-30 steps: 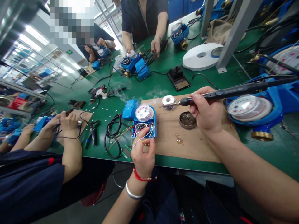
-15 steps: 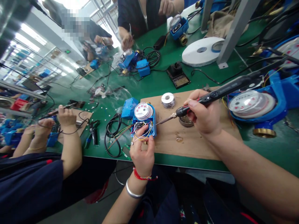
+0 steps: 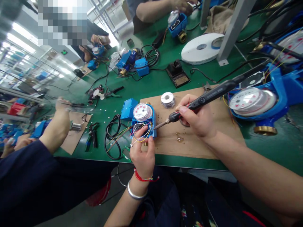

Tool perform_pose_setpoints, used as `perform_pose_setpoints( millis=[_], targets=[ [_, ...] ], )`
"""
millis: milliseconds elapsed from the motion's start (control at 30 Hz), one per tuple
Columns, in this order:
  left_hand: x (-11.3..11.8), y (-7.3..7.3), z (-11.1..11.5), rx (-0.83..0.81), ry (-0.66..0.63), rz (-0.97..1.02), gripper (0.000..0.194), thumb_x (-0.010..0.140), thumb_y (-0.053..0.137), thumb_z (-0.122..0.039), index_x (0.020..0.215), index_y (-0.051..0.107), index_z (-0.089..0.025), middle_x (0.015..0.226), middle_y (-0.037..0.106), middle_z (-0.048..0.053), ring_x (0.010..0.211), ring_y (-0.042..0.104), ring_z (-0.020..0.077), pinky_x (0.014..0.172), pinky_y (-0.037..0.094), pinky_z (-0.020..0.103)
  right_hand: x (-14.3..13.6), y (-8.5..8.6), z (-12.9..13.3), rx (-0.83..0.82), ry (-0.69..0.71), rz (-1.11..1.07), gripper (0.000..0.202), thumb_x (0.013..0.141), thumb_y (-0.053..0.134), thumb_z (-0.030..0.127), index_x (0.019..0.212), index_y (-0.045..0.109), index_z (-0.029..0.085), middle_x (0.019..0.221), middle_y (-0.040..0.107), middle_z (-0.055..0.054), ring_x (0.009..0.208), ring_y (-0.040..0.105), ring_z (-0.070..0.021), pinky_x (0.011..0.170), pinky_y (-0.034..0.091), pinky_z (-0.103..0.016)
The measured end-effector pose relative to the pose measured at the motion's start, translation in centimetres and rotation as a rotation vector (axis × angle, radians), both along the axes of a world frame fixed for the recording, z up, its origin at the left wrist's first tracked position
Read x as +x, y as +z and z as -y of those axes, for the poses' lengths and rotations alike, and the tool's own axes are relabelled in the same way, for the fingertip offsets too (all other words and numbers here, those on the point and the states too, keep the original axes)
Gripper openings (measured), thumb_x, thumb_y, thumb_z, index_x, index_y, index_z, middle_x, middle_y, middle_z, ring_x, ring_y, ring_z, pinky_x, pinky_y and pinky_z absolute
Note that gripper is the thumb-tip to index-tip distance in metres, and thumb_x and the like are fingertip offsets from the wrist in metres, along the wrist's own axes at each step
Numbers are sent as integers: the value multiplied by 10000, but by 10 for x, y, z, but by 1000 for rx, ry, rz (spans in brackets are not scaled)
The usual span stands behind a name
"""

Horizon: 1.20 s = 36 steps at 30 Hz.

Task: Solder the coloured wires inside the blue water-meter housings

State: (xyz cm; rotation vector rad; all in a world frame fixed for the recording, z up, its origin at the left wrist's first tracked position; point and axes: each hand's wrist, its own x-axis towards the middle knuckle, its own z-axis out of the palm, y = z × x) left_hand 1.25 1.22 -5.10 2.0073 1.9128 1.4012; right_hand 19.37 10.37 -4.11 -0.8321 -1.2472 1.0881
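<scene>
A blue water meter (image 3: pixel 143 112) with a round white dial stands on the near left of the brown cardboard. My left hand (image 3: pixel 142 155) grips its front end; the index finger lies over thin yellow and white wires (image 3: pixel 149 130) in the open compartment, and the thumb presses the front wall. My right hand (image 3: pixel 199 118) is closed round the black handle of a soldering iron (image 3: pixel 210 96). The iron's tip reaches the right edge of the compartment; whether it touches a wire I cannot tell. A looped black cable (image 3: pixel 109 142) and a small green circuit board (image 3: pixel 126 153) lie left of my left hand.
A solder spool (image 3: pixel 167 99) stands on the cardboard (image 3: pixel 203 148). Behind it are an iron stand (image 3: pixel 177 74) and a big white reel (image 3: pixel 199 52). A larger-looking meter (image 3: pixel 254 101) is at the right. Pliers (image 3: pixel 94 135) and a co-worker's arm (image 3: pixel 55 126) are at the left.
The iron's tip has moved in closer to the meter's compartment. My left hand keeps its hold. The left co-worker's arm has shifted, the person opposite has moved right, and the view has shifted slightly.
</scene>
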Motion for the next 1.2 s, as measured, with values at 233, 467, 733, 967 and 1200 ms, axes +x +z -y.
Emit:
perform_pose_setpoints(
  millis=[233,467,733,967,1200],
  targets=[
    [1,1,0,-3,-4,10,91,851,607,-136,773,580,-174,1154,681,104,1100,633,213,971,475,428,0,1,1,-6,31,29,247,847,623,451,734,564,240,569,519,20,502,464,-128,444,344,-261],
    [1,0,-1,9,-14,44,104,838,621,-113,765,575,-171,1152,681,106,1102,631,213,981,468,431,0,5,2,44,41,66,231,856,615,405,737,562,214,601,531,18,537,471,-121,494,364,-260],
    [0,-1,-1,16,-20,34,99,838,618,-117,772,573,-175,1144,683,103,1105,630,218,975,474,428,0,5,1,74,50,75,208,857,615,371,751,566,199,611,526,18,550,469,-118,501,352,-258],
    [-1,-3,-1,30,-13,39,104,843,616,-123,766,577,-182,1136,689,98,1085,637,209,965,483,421,0,0,-1,48,20,28,248,867,613,428,747,558,218,588,514,23,524,466,-118,472,349,-254],
    [-1,-2,0,14,-13,17,92,853,607,-135,774,581,-174,1139,682,100,1091,636,213,965,479,430,3,0,-4,58,-31,-39,254,859,629,445,735,570,232,541,499,33,458,449,-108,431,343,-255]
  ],
)
